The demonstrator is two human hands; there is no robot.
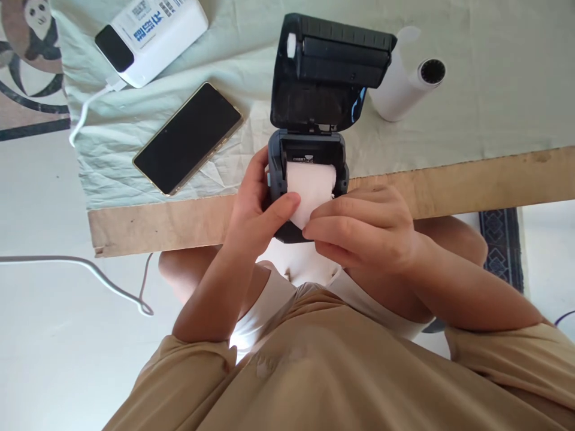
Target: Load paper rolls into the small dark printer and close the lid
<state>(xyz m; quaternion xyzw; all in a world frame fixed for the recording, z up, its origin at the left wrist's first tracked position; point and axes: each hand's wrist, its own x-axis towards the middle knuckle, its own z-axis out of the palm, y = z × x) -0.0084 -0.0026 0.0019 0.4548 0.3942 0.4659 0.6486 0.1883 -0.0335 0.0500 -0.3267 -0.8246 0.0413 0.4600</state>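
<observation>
My L hand [256,206] is wrapped around the L side of a small black printer [309,140], fingers mostly hidden behind it, thumb bent over the front & resting on the paper [312,182]. R hand [371,224] is nearly closed, thumb & index fingertips together at the pointed loose end of that paper, other fingers curled under. So L has the printer, R has the paper tip.

Printer's btwn my hands, over the wood edge [471,182] of the table; can't tell if it's resting there or just held. Its lid [330,69] is up, tipped back beyond my hands. Paper sits inside the open body, loose end hanging toward me.

Beyond L hand, off to its L: phone [188,140], dark screen up, lying slantwise on the pale green cloth [494,90]. Farther out past it, a white box [164,45] w/ a white cable [87,111] plugged in. Beyond R hand, near the lid: white tube [399,90], dark end.
</observation>
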